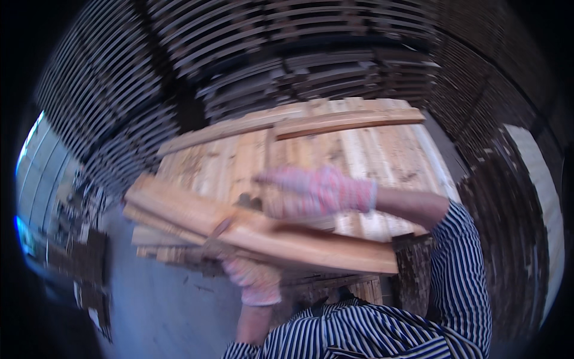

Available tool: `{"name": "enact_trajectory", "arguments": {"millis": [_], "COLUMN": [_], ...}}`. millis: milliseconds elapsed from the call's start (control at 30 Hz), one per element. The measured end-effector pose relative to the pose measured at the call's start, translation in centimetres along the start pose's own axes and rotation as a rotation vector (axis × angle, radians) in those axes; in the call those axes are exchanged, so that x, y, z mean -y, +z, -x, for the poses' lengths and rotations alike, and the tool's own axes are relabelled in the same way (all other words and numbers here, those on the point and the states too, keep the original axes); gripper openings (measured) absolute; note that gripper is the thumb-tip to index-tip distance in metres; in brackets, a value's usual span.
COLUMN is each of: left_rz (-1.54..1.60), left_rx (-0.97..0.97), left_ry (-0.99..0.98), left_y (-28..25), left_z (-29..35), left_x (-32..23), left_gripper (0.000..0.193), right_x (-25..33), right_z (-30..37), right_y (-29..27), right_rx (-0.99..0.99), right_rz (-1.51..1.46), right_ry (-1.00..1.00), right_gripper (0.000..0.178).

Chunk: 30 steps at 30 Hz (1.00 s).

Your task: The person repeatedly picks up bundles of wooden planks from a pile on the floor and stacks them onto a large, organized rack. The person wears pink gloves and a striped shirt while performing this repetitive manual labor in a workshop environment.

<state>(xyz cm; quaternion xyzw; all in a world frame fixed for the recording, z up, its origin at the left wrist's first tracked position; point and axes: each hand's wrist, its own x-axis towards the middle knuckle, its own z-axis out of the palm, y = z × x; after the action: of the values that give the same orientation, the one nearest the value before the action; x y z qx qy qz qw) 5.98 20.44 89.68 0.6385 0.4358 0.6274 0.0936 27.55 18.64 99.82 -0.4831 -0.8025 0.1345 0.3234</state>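
Observation:
A thick, pale wooden board (257,230) lies slantwise in front of me, tilted and slightly smeared by motion, with a dark knot near its middle. My left hand (254,280), in a pink-and-white knit glove, grips the board's near edge from below; part of its fingers is hidden behind the wood. My right hand (326,190), gloved the same way, is just beyond the board's far edge, above the planked top (365,152). Its fingers point left and look spread, though blurred, with nothing visible in them.
Two narrow planks, a nearer-right one (350,124) and a left one (221,133), lie across the far part of the planked top. Tall stacks of slatted wood (287,78) rise behind it. More stacked wood (508,215) stands at the right. Grey floor (155,305) shows at the left.

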Motion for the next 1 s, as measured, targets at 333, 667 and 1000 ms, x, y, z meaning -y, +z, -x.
{"name": "enact_trajectory", "arguments": {"millis": [333, 667, 1000], "left_rz": [0.813, -0.075, -0.299], "left_rx": [0.579, 1.193, 1.502], "left_ry": [-0.322, -0.07, 0.122], "left_y": [-5.2, -10.1, -5.5], "left_z": [-11.1, -25.5, -21.4], "left_x": [0.5, 8.5, 7.2], "left_gripper": [0.045, 0.084, 0.078], "right_x": [13.1, 7.4, 5.3], "right_z": [0.0, 14.5, 18.8], "right_y": [-1.9, -3.3, -1.3], "right_rx": [-0.011, 0.303, 0.033], "right_rz": [-0.321, 0.256, 0.197], "right_ry": [0.505, 0.626, 0.532], "right_gripper": [0.082, 0.074, 0.059]}}
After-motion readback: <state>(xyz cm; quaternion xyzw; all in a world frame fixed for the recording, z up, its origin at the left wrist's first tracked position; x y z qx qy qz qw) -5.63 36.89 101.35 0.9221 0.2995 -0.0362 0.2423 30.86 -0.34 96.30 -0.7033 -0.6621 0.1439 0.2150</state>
